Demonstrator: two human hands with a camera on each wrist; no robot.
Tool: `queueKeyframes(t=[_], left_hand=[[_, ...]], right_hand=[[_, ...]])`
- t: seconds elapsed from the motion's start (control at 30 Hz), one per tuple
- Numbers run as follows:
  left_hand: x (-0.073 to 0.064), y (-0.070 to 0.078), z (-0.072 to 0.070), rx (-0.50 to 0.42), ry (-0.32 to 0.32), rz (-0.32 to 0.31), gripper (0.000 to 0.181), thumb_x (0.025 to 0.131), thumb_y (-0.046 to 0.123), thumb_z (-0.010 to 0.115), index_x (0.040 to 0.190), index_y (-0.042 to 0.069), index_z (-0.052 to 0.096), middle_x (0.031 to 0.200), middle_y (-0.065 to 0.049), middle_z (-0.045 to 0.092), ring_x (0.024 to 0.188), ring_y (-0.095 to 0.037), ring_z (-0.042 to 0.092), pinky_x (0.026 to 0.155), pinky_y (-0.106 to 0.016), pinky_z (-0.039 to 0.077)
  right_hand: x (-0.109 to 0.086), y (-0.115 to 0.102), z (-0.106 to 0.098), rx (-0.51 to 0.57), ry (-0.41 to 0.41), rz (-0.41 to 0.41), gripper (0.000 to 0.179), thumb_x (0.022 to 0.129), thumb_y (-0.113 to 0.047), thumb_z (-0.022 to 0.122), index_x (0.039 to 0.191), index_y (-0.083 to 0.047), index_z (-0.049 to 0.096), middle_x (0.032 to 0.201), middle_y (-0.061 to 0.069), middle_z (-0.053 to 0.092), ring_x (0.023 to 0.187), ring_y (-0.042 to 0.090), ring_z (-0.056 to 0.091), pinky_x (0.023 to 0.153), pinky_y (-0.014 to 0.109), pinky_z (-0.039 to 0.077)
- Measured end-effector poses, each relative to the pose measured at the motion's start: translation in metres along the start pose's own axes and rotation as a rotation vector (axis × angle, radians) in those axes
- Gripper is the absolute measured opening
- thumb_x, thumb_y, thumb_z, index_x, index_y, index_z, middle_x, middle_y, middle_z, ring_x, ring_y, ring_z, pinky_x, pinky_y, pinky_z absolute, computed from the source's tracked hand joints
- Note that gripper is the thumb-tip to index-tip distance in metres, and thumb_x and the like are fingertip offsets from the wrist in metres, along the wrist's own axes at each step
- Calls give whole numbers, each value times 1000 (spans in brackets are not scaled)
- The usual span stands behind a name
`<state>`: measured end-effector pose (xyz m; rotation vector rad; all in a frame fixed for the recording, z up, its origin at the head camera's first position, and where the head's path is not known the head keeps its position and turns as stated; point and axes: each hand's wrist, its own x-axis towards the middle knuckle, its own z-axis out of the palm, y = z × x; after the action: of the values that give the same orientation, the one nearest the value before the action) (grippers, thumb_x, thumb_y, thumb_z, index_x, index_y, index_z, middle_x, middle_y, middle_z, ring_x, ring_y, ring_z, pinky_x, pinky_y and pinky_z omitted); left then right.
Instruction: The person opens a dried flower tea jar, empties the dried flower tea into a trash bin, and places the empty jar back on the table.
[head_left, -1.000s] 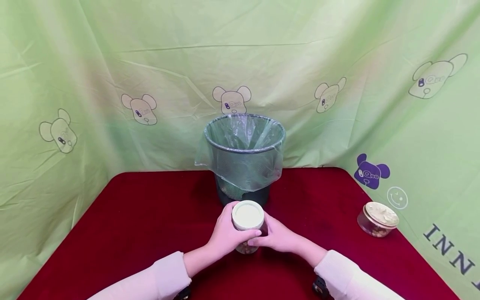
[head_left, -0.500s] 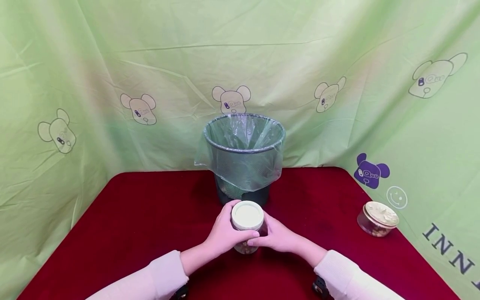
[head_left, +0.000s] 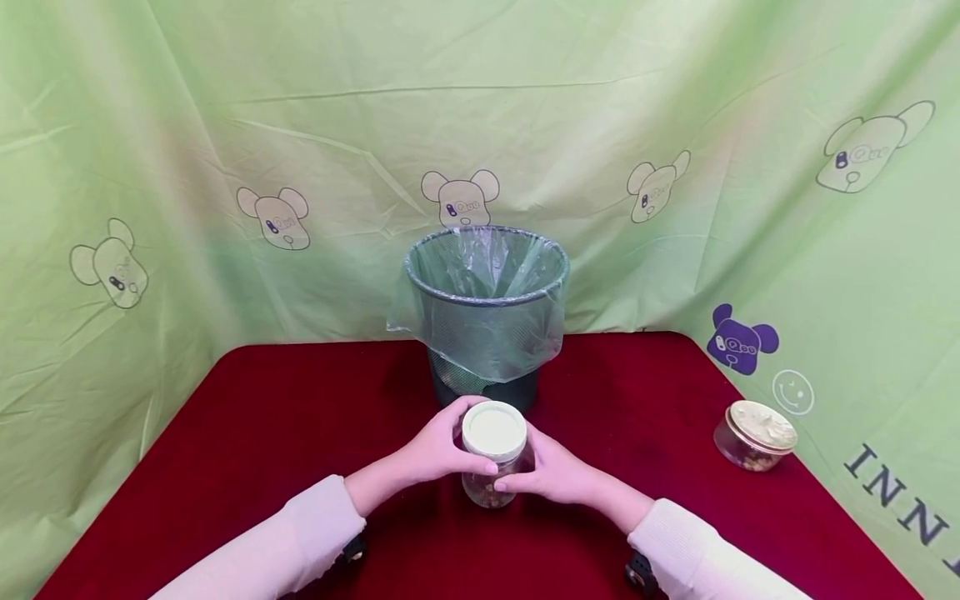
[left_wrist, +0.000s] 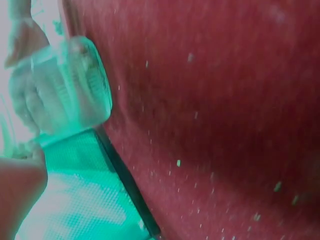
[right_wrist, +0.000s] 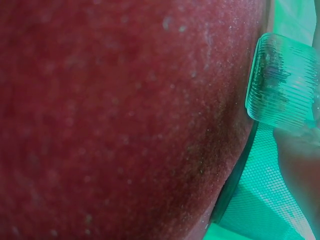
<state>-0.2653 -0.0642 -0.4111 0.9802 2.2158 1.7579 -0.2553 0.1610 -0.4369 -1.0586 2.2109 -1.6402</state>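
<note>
A clear ribbed jar (head_left: pixel 487 493) with a pale lid (head_left: pixel 494 428) stands upright on the red cloth, small brownish bits inside it. My left hand (head_left: pixel 437 448) curves round its left side, thumb across the front and fingers behind near the lid, with a gap at the palm. From the right, my right hand (head_left: pixel 561 472) grips the jar body, thumb in front. In the left wrist view, fingers of the right hand show through the clear jar (left_wrist: pixel 80 87). The right wrist view has the ribbed jar (right_wrist: pixel 280 82) at its right edge.
Right behind the jar stands a mesh wastebasket (head_left: pixel 487 333) lined with a translucent bag. A low round container (head_left: pixel 753 436) with a gold-coloured top and bits inside sits at the table's right edge. Green printed cloth (head_left: pixel 555 125) hangs round the red table (head_left: pixel 322 417).
My left hand has turned and shifted a little outward, its wrist going left and up, and more of the jar shows beside its thumb. The right hand has kept its place.
</note>
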Motion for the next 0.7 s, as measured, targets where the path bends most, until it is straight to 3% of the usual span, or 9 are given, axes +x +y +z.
queueKeyframes(t=[0.23, 0.4, 0.53, 0.7], left_hand=[[6, 0, -6, 41, -81, -14, 75, 70, 12, 86, 133, 7, 46, 121, -2, 59, 111, -15, 56, 96, -31, 43], [6, 1, -5, 47, -75, -20, 74, 69, 12, 87, 132, 8, 47, 121, -2, 59, 110, -16, 56, 96, -32, 44], [3, 2, 0, 117, 3, -29, 75, 68, 20, 89, 131, 11, 48, 120, 3, 59, 109, -13, 56, 95, -34, 45], [-4, 3, 13, 240, 161, -31, 80, 65, 32, 90, 131, 12, 50, 118, 5, 59, 107, -12, 56, 93, -38, 45]], right_hand=[[0, 0, 0, 6, -2, 12, 76, 83, -10, 78, 143, -4, 31, 134, 10, 48, 125, 19, 48, 102, 30, 40], [0, -1, 0, 6, 0, 10, 76, 83, -10, 77, 143, -3, 31, 134, 11, 48, 124, 19, 49, 101, 29, 40], [0, -1, 0, 1, 2, 9, 75, 83, -10, 77, 143, -3, 31, 134, 11, 48, 124, 19, 49, 101, 29, 40], [0, 1, 0, 8, -2, 4, 76, 83, -10, 77, 143, -4, 30, 134, 11, 48, 124, 20, 49, 101, 30, 41]])
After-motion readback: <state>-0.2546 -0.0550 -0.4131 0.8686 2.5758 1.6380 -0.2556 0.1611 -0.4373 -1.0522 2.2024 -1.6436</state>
